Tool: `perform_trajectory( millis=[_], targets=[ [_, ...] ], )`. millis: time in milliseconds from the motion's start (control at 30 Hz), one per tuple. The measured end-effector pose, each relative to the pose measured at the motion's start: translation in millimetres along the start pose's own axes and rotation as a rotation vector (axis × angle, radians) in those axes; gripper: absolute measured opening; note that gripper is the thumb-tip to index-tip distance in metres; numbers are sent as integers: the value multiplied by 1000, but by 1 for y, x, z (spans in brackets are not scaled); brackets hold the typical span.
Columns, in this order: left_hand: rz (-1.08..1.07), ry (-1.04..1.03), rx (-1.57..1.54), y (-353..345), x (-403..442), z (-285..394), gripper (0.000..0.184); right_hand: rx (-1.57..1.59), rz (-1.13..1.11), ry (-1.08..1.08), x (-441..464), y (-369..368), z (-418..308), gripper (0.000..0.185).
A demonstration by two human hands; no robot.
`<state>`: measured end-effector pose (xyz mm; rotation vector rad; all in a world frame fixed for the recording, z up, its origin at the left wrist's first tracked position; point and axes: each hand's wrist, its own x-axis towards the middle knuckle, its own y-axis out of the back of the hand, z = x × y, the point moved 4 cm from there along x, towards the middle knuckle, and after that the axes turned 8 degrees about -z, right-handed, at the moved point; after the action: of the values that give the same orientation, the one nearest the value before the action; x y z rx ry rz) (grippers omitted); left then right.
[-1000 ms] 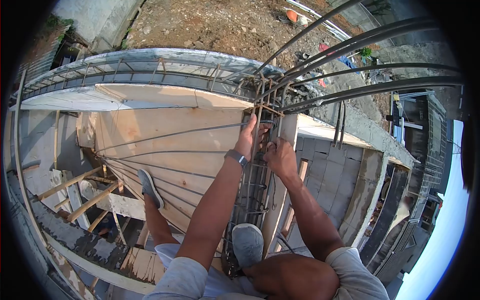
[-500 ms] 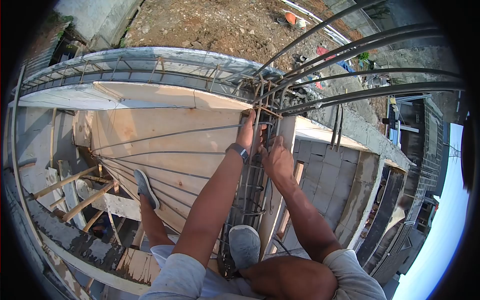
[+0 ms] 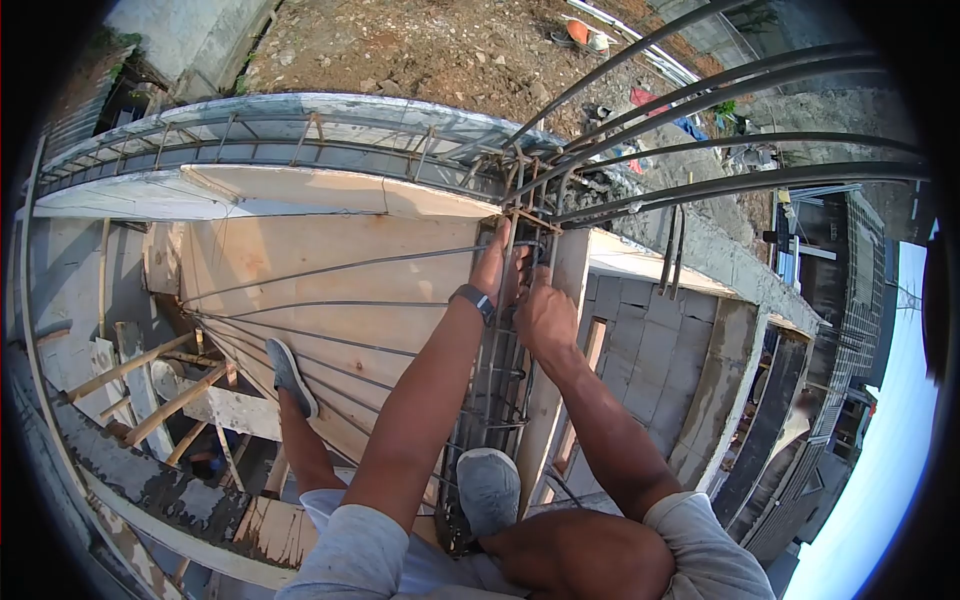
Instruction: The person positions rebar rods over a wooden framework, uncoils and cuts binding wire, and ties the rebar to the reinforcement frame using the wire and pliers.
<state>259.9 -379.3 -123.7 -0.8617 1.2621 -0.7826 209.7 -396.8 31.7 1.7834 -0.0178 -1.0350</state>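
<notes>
Steel bars form a narrow cage [image 3: 508,370] inside a trough between wooden boards. My left hand [image 3: 492,268], with a dark watch at the wrist, reaches into the cage near its top end; its thumb lies along a bar and its other fingers are partly hidden behind the steel. My right hand [image 3: 545,312] is closed beside it, over the right side of the cage, its fingertips close to the left fingers. Whatever is between its fingers is too small to make out. Thin bars [image 3: 380,303] fan out leftward over a plywood panel [image 3: 290,250].
Long dark bars [image 3: 740,182] stick out to the upper right from the cage's top. My right shoe [image 3: 488,490] stands on the cage, my left shoe [image 3: 291,377] on the panel. Bamboo poles [image 3: 178,402] cross an opening at the lower left. A block wall [image 3: 650,350] is at right.
My right hand has turned and shifted slightly left and down, with its back now more toward the camera. My left hand stays almost in place among the bars.
</notes>
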Motion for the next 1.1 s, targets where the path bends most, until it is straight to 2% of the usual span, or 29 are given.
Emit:
perform_trajectory(
  millis=[133,200,400,467,600,700,767,867,1000,1100],
  targets=[
    [32,29,-12,13,9,-3,73,39,14,-58,-4,2,4,40],
    [50,20,-16,13,10,-3,71,25,-1,-68,-3,3,4,41],
    [-25,11,27,17,9,-2,82,68,51,16,-14,11,2,39],
    [-12,-7,33,13,4,-2,89,-2,23,-17,-17,14,0,38],
    [-47,-1,-6,-11,-14,4,89,-81,-5,-11,-12,2,3,34],
    [-16,-1,-38,-21,-21,6,88,0,18,27,-9,-7,4,32],
    [25,-27,-34,-17,-19,6,88,166,75,39,-9,-6,5,31],
    [-43,-111,68,4,-2,5,86,406,122,52,-7,-15,13,30],
    [-24,-17,78,3,-9,7,78,755,26,-17,-18,-2,12,33],
    [3,-15,116,21,0,1,77,956,103,49,-10,-11,25,34]
  ],
)
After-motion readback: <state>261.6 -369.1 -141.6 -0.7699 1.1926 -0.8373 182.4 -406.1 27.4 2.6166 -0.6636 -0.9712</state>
